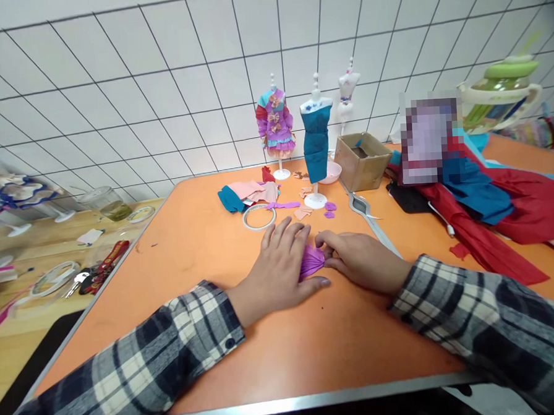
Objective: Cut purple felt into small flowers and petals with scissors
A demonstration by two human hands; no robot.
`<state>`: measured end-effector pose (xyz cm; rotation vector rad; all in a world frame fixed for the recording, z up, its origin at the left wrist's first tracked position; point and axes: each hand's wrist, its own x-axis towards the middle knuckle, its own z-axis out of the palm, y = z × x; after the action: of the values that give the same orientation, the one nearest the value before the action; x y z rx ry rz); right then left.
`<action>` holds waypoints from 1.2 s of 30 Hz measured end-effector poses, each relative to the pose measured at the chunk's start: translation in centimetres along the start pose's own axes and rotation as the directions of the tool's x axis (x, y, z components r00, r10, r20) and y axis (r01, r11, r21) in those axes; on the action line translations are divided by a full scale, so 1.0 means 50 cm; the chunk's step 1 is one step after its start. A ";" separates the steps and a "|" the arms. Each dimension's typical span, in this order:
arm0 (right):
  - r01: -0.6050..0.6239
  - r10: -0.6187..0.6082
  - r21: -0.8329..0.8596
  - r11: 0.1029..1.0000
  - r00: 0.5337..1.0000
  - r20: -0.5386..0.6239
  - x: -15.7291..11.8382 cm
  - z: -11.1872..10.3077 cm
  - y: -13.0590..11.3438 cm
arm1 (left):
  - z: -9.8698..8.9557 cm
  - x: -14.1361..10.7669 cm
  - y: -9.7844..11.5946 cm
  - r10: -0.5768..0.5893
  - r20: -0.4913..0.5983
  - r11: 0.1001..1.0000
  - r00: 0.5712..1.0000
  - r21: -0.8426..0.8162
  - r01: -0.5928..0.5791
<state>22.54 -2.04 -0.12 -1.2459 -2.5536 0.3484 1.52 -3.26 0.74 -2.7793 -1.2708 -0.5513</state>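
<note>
A piece of purple crinkled material [312,261], gathered into pleats toward its right end, lies on the orange table [210,347]. Palm down, my left hand [282,266] rests flat over its left part, fingers stretched out. My right hand [361,259] pinches the gathered right end between thumb and fingers. Just beyond are small purple oval pieces [330,210], a purple strip [284,205] and a roll of tape [259,218]. Behind them stands a small mannequin [317,137] wrapped in a teal dress.
A mannequin in a colourful outfit [276,124], a bare white mannequin [347,89] and a cardboard box [362,161] stand near the tiled wall. Grey scissors or pliers [360,204] lie beyond my right hand. Red fabric [487,246] and a green-lidded jug [501,93] are at right; keys [79,281] at left.
</note>
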 end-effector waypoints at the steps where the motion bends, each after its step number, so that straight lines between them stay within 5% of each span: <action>1: -0.001 0.001 -0.009 1.000 1.000 -0.005 0.000 0.002 0.001 | 0.005 0.007 0.006 -0.013 -0.004 1.000 1.000 0.019 0.014; 12: 0.029 -0.027 -0.035 0.999 0.998 0.058 0.002 -0.002 0.011 | -0.002 0.015 -0.007 0.082 0.208 0.981 0.975 0.153 -0.115; 30: -0.059 0.059 -0.015 0.998 0.996 0.073 0.001 -0.009 0.010 | 0.020 0.024 -0.010 0.117 0.218 0.992 0.969 -0.078 -0.102; 36: 0.086 -0.076 -0.175 0.981 0.995 0.059 -0.009 -0.005 -0.011 | 0.011 0.022 0.014 0.061 0.204 0.998 0.977 0.009 -0.064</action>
<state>22.49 -2.73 0.23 -1.2011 -2.7212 0.1403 2.86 -2.84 0.69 -2.9130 -1.2083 -0.2560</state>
